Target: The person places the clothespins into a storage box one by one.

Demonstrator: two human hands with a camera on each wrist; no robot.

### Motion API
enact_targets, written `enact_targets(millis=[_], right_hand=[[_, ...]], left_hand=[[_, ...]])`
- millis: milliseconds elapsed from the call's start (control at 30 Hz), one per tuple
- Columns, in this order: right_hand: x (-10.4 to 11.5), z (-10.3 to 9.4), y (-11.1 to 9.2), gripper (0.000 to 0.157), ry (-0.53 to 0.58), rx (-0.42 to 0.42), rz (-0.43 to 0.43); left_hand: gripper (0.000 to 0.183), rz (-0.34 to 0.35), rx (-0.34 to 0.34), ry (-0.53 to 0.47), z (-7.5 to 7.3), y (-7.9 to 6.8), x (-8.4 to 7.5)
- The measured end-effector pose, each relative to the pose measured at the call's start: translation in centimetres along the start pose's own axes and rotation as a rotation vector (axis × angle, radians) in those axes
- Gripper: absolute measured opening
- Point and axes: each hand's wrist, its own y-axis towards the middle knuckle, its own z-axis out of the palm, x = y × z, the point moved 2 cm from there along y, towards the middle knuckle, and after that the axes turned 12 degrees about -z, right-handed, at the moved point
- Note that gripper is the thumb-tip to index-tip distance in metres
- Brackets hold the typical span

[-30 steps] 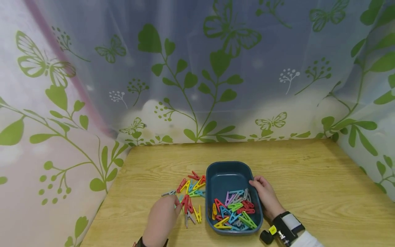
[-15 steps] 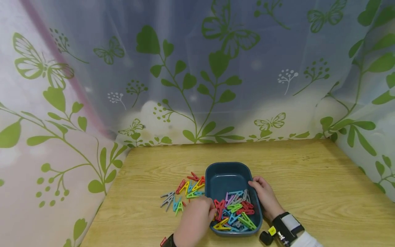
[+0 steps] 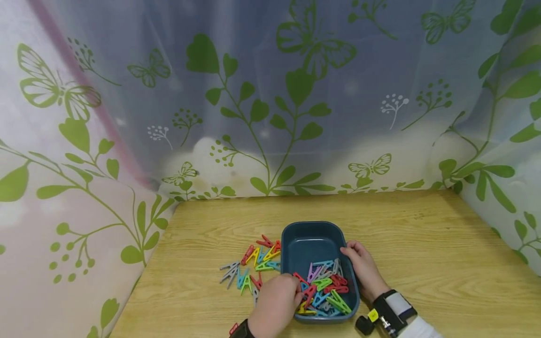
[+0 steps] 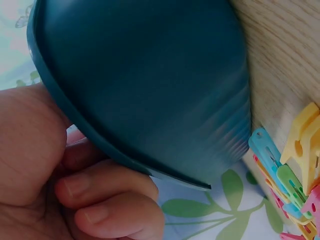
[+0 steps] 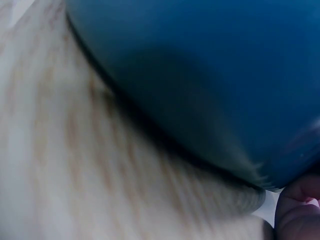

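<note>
Placing seems the step: the left hand (image 3: pixel 278 298) is at a red plastic clothespin (image 3: pixel 310 294) in a dark-blue rectangular plastic tub (image 3: pixel 313 249); whether its grip holds it I cannot tell. The right hand (image 3: pixel 367 270) holds the tub's rim. Next probably calls for lifting clear.

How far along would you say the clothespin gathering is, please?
Partly done, it seems: many clothespins already lie in the blue bin. In hand: the left hand is over its left rim beside a red clothespin, grip unclear; the right hand holds the bin's right side. Remaining: the loose pile on the table.
</note>
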Motion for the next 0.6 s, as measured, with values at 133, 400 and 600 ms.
enact_targets(millis=[133,400,600], right_hand=[[0.0,0.0,0.0,0.021,-0.011,-0.001,-0.003],[0.0,-0.1,0.0,0.022,-0.029,0.0,-0.01],[0.0,0.0,0.0,0.021,-0.023,0.002,-0.01]], left_hand=[[0.028,-0.004,0.007,0.007,-0.1,0.0,-0.1],[0.013,0.022,-0.079,-0.137,-0.5,-0.1,0.7],[0.012,-0.059,-0.19,-0.224,-1.6,0.2,3.7]])
